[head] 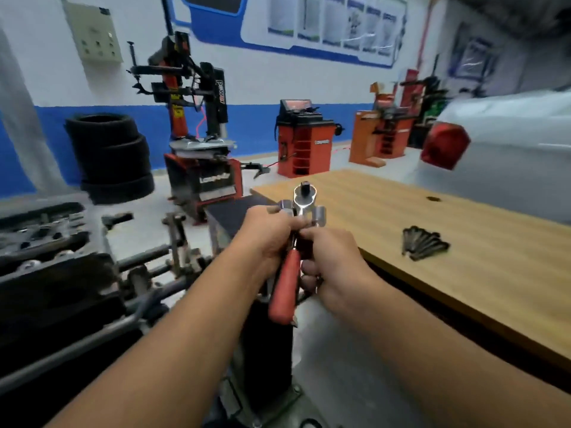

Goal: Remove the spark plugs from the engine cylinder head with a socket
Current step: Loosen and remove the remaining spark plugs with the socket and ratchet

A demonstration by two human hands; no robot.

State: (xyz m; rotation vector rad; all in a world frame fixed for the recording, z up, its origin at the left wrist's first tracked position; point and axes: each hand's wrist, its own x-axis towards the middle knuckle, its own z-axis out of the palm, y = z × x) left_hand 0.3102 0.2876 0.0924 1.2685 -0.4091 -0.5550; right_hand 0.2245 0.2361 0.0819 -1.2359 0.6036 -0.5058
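I hold a ratchet wrench (287, 282) with a red handle upright in front of me; its chrome head (305, 193) with the square drive points up. My left hand (268, 233) grips the shank just below the head, with a chrome socket (285, 208) at its fingertips. My right hand (332, 257) curls round the shank from the right and holds a second chrome socket (319, 216). The engine (61, 273) lies dark and blurred at the lower left, on a stand.
A wooden workbench (432, 230) stands at the right with a fanned set of dark wrenches (423, 242) on it. A tyre changer (197, 149), stacked tyres (111, 156) and orange wheel balancers (304, 140) stand behind. An open tool case (40, 227) sits at the left.
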